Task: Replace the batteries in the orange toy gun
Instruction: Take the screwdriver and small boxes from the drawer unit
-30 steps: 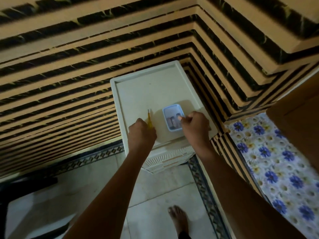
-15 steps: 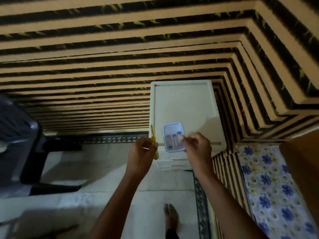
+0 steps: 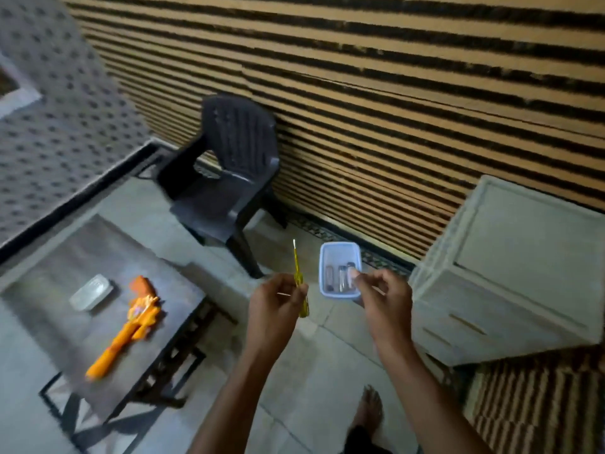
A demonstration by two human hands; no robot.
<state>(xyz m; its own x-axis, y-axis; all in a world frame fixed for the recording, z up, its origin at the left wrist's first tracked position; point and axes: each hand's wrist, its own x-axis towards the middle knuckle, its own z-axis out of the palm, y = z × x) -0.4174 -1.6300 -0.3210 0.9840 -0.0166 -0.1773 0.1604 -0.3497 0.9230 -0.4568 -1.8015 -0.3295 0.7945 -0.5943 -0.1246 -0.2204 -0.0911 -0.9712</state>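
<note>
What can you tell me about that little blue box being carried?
The small blue box is a rectangular, open-topped tub of translucent plastic with rounded corners. A few small cylinders that look like batteries lie inside. It is held roughly level in mid-air above the floor, and the right hand pinches its near right rim.

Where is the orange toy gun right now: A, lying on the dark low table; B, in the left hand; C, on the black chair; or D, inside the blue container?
A: the orange toy gun lies on the dark low table beside a clear lid, while the left hand holds a yellow screwdriver and the right hand holds the blue container.
</note>
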